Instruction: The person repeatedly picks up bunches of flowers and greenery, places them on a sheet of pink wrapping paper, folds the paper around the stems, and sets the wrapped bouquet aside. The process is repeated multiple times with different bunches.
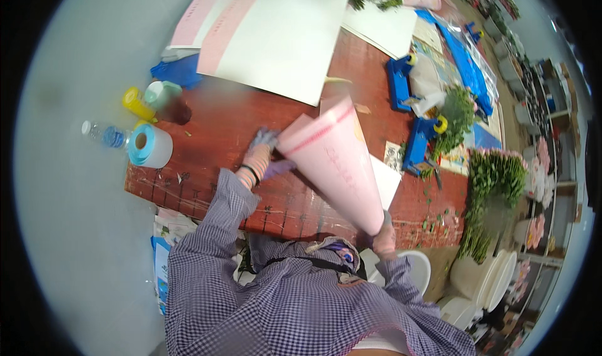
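Observation:
A cone of pink wrapping paper (336, 168) lies slantwise over the near part of the red table, its wide end away from me and its narrow end near my waist. My right hand (386, 238), in a glove, closes around the narrow end. At the cone's wide left edge is my left hand (273, 151), in a grey and purple glove with a striped cuff; its fingers look spread, and whether they grip the paper is unclear. White sheet material (386, 179) shows from under the cone's right side. What the cone holds inside is hidden.
Large white and pink sheets (277, 36) cover the far side. Left stand a tape roll (160, 147), a water bottle (106, 134) and a yellow container (136, 103). Right are blue tape dispensers (416, 144), scissors (438, 177) and bundled flowers (496, 177); white buckets (484, 281) stand below.

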A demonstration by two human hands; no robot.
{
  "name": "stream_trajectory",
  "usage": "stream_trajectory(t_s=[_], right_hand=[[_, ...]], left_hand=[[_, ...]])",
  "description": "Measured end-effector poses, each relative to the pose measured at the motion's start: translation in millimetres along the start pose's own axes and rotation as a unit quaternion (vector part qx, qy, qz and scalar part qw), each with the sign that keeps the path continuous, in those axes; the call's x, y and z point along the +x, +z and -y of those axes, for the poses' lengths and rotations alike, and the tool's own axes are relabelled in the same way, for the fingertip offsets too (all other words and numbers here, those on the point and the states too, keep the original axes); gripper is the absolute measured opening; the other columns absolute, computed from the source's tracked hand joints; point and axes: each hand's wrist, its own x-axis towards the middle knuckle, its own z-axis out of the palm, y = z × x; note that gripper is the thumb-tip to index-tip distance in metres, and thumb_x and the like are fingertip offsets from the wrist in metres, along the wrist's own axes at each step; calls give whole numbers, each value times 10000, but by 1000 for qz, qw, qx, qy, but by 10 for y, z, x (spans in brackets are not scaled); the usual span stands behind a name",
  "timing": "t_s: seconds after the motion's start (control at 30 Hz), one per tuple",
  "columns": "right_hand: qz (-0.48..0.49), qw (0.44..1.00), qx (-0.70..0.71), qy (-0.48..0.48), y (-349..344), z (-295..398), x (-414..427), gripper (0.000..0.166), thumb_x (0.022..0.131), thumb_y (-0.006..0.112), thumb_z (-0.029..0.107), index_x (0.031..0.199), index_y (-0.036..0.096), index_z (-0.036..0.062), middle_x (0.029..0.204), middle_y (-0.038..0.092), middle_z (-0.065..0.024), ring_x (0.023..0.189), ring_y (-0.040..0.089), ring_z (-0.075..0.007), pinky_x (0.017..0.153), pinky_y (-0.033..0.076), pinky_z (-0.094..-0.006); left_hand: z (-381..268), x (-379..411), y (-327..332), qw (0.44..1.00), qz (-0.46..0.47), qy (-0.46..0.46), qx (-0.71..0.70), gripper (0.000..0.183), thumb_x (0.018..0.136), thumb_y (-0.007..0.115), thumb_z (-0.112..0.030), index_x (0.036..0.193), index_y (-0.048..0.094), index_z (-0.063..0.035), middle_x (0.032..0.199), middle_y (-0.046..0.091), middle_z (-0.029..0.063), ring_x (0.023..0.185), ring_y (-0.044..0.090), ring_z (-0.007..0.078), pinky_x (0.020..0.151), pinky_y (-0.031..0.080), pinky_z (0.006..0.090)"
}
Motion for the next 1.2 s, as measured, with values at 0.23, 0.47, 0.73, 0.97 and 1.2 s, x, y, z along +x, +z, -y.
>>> stream_trajectory(t_s=[0.23,0.47,0.73,0.97,1.2], right_hand=[[49,953,-250,-164,-75,-280,-261,450,765,685,165,1150,506,15,1062,647,-128,957,631,-280,809,490,-351],[77,956,-211,-189,75,-779,-222,442,779,679,250,1140,534,41,1012,660,-108,949,618,-280,805,471,-348],[100,984,-146,-24,85,-829,-193,490,717,721,271,1135,548,81,1040,657,-87,969,610,-252,825,456,-381],[92,992,-86,31,54,-804,-387,618,657,790,193,1168,475,45,1025,653,-136,950,630,-276,811,497,-374],[167,894,323,263,-108,-514,-663,628,803,577,494,1199,502,12,1136,598,-171,1005,602,-304,853,493,-408]], left_hand=[[-507,-894,-8,987,38,-145,-60,639,639,752,-521,1021,632,-22,938,660,186,930,619,340,845,484,417],[-769,-787,-220,965,118,-235,-12,807,695,707,-538,1275,497,-18,990,665,201,956,634,333,855,483,426],[-1380,-865,-143,987,32,39,150,852,710,666,-511,1388,386,-78,1399,382,209,1296,342,363,1060,254,531],[-2132,-475,393,887,247,288,263,724,778,635,-475,1391,400,-168,1514,272,125,1402,222,321,1150,117,471],[-2202,-417,444,843,326,345,255,768,738,698,-494,1377,427,-166,1498,308,122,1394,254,293,1142,166,421]])
